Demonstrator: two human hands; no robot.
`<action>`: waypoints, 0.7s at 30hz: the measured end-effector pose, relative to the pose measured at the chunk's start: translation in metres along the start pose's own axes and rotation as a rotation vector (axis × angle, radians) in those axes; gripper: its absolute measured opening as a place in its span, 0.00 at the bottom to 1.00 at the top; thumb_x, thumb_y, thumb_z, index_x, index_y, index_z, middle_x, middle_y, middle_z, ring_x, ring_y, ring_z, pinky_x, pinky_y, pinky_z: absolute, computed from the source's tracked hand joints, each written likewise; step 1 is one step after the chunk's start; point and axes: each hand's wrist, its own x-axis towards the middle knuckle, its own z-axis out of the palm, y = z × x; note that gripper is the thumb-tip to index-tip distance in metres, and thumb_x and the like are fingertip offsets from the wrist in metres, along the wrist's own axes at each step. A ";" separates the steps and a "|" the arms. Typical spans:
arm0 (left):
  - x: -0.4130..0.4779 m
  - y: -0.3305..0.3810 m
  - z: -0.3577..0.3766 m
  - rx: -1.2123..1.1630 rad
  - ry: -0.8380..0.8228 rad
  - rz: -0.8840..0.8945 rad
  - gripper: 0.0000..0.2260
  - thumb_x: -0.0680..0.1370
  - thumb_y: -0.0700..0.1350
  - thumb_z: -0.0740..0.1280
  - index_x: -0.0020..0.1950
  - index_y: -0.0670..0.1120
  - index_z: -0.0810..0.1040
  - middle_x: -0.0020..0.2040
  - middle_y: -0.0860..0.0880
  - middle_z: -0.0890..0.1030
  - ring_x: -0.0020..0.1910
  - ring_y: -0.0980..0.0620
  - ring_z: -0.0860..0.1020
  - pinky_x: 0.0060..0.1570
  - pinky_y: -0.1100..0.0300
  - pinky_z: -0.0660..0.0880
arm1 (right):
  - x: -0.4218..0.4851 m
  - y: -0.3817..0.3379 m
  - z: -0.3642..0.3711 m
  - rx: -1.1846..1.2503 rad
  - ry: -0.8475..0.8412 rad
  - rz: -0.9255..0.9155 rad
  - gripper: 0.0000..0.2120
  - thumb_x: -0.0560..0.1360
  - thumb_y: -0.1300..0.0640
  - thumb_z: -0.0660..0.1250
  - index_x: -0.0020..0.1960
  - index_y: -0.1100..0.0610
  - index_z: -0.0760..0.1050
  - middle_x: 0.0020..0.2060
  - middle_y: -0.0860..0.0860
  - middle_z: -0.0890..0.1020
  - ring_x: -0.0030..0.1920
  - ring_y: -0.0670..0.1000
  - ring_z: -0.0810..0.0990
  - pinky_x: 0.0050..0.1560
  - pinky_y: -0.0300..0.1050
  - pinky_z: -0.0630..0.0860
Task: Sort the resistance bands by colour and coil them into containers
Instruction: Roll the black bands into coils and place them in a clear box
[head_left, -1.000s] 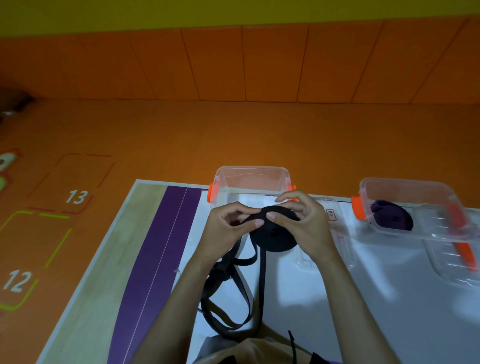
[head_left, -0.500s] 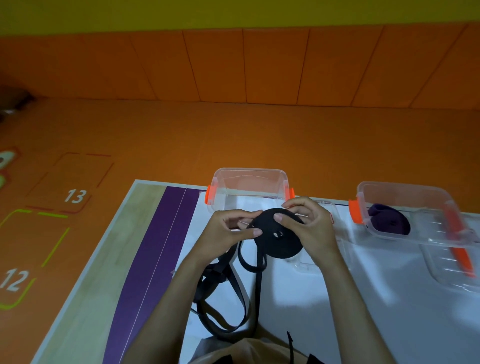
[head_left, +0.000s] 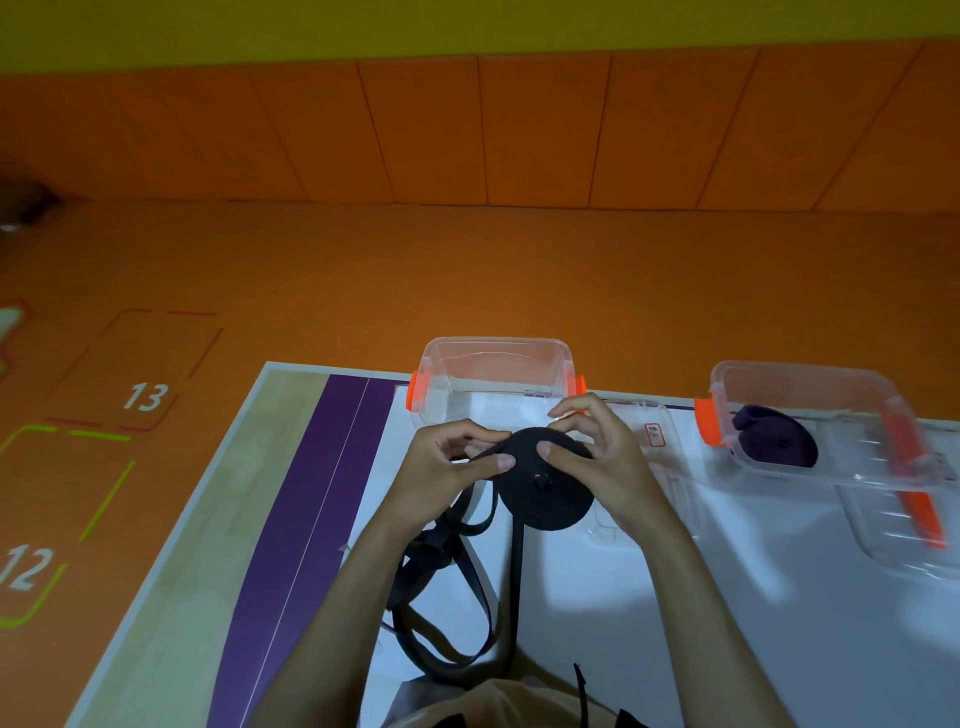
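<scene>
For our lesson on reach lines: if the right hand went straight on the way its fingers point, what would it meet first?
The right hand pinches the black coil; pointing left, it would probably meet the left hand first, thumbs nearly touching. Depth is unclear.

Containers: two, middle container, right container.
Lids: two, middle lid, right lid.
Bands: two, black band, purple band.
Hands: two, left hand, right hand.

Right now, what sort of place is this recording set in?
Probably a play or exercise room: an orange floor marked with numbered boxes, orange wall panels, and a table holding clear containers.
</scene>
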 end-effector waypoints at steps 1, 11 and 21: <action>0.000 0.000 0.000 0.019 0.005 0.007 0.10 0.74 0.41 0.81 0.53 0.49 0.89 0.48 0.49 0.89 0.51 0.46 0.87 0.57 0.51 0.84 | 0.000 -0.001 -0.001 -0.013 -0.056 0.004 0.17 0.73 0.48 0.79 0.57 0.48 0.78 0.49 0.49 0.86 0.51 0.50 0.87 0.50 0.49 0.82; -0.005 -0.002 -0.001 -0.017 -0.079 0.016 0.19 0.76 0.39 0.79 0.66 0.52 0.85 0.62 0.52 0.87 0.62 0.51 0.85 0.59 0.61 0.80 | -0.002 0.000 0.003 0.096 0.091 -0.023 0.16 0.70 0.50 0.80 0.47 0.51 0.73 0.50 0.50 0.88 0.51 0.55 0.88 0.45 0.51 0.86; -0.003 -0.009 0.015 -0.074 0.131 0.036 0.12 0.75 0.38 0.80 0.54 0.46 0.82 0.54 0.46 0.85 0.56 0.42 0.85 0.57 0.46 0.84 | -0.003 0.006 0.000 0.143 0.180 -0.055 0.11 0.71 0.54 0.79 0.46 0.51 0.78 0.48 0.50 0.87 0.52 0.53 0.87 0.44 0.44 0.83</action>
